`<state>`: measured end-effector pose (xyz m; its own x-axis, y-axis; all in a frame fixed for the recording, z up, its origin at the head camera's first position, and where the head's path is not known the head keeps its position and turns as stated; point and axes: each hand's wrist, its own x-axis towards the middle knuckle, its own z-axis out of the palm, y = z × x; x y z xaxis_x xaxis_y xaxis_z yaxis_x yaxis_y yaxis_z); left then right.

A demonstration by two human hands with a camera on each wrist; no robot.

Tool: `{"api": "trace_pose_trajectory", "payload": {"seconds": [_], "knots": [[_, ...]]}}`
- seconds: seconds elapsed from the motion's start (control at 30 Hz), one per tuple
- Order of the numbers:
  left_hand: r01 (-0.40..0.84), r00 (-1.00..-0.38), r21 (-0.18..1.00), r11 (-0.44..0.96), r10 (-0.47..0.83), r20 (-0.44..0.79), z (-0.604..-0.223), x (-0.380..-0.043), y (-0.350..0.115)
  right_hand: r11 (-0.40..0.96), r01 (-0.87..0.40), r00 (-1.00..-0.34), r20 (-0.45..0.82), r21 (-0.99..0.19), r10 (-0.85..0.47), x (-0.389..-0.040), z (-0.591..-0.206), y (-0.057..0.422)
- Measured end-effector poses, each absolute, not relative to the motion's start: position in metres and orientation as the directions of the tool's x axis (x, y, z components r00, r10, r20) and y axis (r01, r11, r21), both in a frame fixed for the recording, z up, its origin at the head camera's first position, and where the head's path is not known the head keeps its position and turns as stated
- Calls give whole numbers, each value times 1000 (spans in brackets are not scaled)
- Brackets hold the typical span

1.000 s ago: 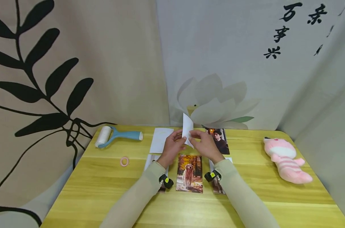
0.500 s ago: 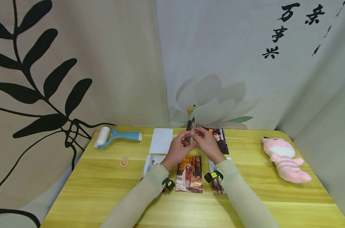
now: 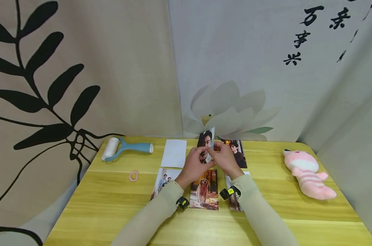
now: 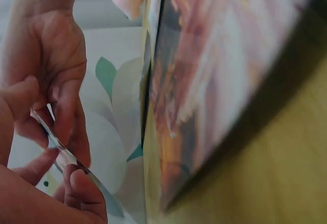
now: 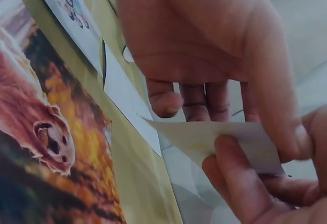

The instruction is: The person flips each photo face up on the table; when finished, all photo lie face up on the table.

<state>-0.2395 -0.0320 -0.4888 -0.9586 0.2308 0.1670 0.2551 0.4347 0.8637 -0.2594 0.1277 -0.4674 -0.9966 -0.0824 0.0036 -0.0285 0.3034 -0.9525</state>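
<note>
Both hands hold a portrait photo print (image 3: 206, 137) upright above the back of the table. My left hand (image 3: 196, 165) pinches its left lower part, and my right hand (image 3: 225, 159) grips the right edge with thumb and fingers. In the head view its picture side, a dark-haired person, faces me; its white back (image 5: 196, 137) appears in the right wrist view. Directly below the hands lies a dog photo (image 3: 203, 192). Left of them is a blank white card (image 3: 173, 153), with a group photo (image 3: 163, 180) in front, partly under the left sleeve.
Behind the right hand lies another portrait photo (image 3: 239, 156); a further photo (image 3: 235, 203) is partly covered by the right wrist. A blue-handled lint roller (image 3: 129, 147) and a pink ring (image 3: 133, 176) are at left, a pink plush toy (image 3: 309, 174) at right.
The held print has been turned from its white back, through edge-on, to its picture side facing me. My left hand has shifted right, closer to the right hand, uncovering more of the group photo.
</note>
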Motion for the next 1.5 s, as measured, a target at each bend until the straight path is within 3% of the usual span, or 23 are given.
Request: {"api": "trace_pose_trajectory", "payload": {"seconds": [0.17,0.4,0.57,0.73,0.83,1.5], "knots": [[228,-959,904,362,245,144,-491,-236,-38,283,40,-993,-69,-958,-94,-258,-468,136],[105,-993,953,286,85,84,-497,-243,-52,271,71,-991,-99,-960,-92,-254,-469,145],[-25,-1000,995,95,-2,-25,-498,-251,-60,262,62,-992,-88,-963,-89,-251,-464,147],[-192,-981,975,-116,64,-186,-501,-255,-65,250,52,-993,-77,-967,-90,-250,-463,150],[-267,-961,948,-175,126,-248,-502,-255,-65,247,56,-992,-82,-967,-94,-250,-463,150],[-255,-964,938,-237,142,-226,-510,-256,-74,294,-24,-995,-6,-955,-101,-250,-481,161]]}}
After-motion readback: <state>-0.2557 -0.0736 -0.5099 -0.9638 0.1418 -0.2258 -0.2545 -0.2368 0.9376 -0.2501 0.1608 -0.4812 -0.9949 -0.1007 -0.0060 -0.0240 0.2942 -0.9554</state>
